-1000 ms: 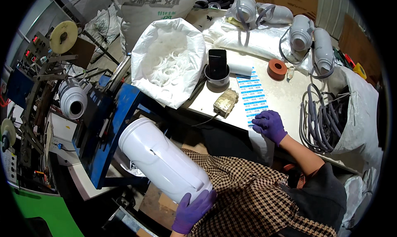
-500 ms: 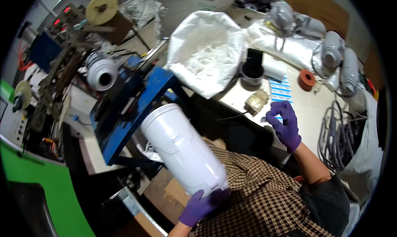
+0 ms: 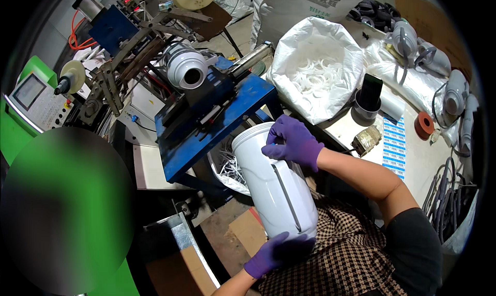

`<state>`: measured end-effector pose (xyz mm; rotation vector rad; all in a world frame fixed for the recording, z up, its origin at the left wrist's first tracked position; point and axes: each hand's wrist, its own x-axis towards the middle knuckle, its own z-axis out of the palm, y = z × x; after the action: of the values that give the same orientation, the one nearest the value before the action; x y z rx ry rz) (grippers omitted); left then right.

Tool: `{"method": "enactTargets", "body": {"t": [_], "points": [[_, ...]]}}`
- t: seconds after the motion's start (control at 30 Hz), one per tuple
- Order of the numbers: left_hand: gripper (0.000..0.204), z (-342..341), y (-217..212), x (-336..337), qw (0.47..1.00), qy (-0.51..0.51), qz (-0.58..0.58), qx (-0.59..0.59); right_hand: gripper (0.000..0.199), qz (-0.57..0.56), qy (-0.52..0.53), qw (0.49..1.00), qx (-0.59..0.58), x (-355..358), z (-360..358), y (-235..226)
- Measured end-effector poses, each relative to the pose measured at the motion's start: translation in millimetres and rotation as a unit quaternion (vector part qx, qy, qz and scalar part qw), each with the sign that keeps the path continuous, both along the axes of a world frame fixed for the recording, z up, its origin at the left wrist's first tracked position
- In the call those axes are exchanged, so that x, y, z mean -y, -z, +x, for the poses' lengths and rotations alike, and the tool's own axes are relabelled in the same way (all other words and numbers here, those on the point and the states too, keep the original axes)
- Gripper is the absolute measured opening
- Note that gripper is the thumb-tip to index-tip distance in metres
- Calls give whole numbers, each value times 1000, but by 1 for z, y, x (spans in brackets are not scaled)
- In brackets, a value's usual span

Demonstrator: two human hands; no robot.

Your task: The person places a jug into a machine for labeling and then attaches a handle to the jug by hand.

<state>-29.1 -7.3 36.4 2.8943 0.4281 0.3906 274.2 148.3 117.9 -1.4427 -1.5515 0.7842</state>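
A large white plastic cylinder, ringed at its upper end, leans across my lap with its lower end toward me. A long dark slot runs down its side. My left hand in a purple glove cups the lower end. At the upper part of the cylinder, my right hand, also gloved in purple, has its fingers closed in a pinch against or just over the white wall. What the pinch holds, if anything, is too small to make out. A blue-and-white label sheet lies on the table to the right.
Left of the cylinder stands a blue metal stand carrying a grey-white fixture. Beyond are a white bag of white rings, a dark cup holding a phone, an orange tape roll, and coiled grey cables.
My right hand has gone from beside the label sheet leftward to the cylinder's upper part. The cylinder has turned, so its dark slot now shows. The whole view has shifted left.
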Motion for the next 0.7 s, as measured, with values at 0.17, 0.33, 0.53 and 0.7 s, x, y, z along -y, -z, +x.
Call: {"method": "enactTargets", "body": {"t": [0.17,0.33,0.53,0.7], "points": [[63,-14,-25,5,961,-226,-138,83,79,37,-8,997,-61,-16,23,35],[29,-37,8,40,871,-328,-147,335,50,30,-16,998,-53,-27,0,34],[43,-45,4,28,733,-442,-185,484,69,176,-52,950,255,-140,-51,-62],[66,-53,-24,-20,683,-458,-118,556,55,186,102,894,394,-235,-53,-70]]}}
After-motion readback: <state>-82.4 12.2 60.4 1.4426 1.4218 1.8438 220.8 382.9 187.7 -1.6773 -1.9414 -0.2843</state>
